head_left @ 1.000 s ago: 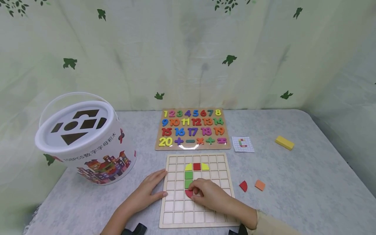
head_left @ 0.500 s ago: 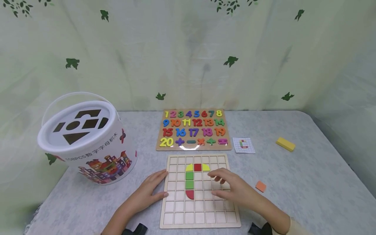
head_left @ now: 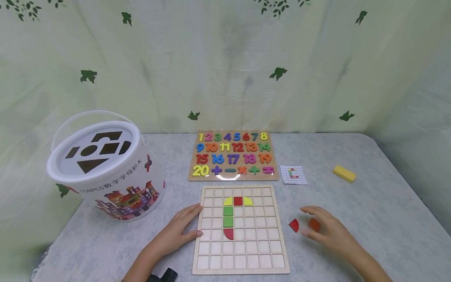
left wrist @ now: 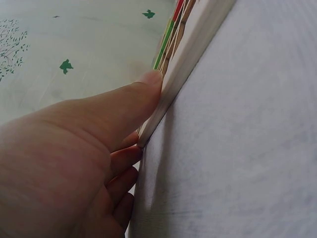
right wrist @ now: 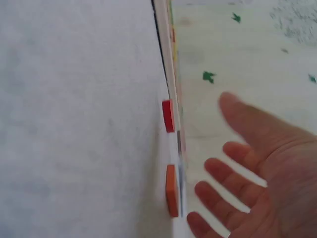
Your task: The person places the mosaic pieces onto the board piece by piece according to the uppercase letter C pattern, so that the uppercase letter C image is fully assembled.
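Observation:
A wooden grid board (head_left: 216, 260) lies at the front middle of the table. Set in its cells are two yellow quarter-round pieces (head_left: 228, 201) with a red square (head_left: 237, 201) between them, two green squares (head_left: 228, 222) below the left one, then a red quarter-round (head_left: 228, 234). My left hand (head_left: 176, 227) rests fingertips and thumb against the board's left edge. Right of the board, my right hand (head_left: 329, 229) hovers with spread fingers and nothing in them, over an orange square (head_left: 314, 224) and beside a loose red quarter-round piece (head_left: 294, 225).
A number puzzle board (head_left: 232, 164) lies behind the grid board, with a small pattern card (head_left: 294, 175) at its right. Farther right is a yellow block (head_left: 343, 174). A white lidded bucket (head_left: 109, 172) stands at the left. A fabric curtain (head_left: 211, 66) hangs behind the table.
My right hand let go of the red quarter-round in the left column and moved right, off the board to the loose pieces. The left hand stayed at the board's edge.

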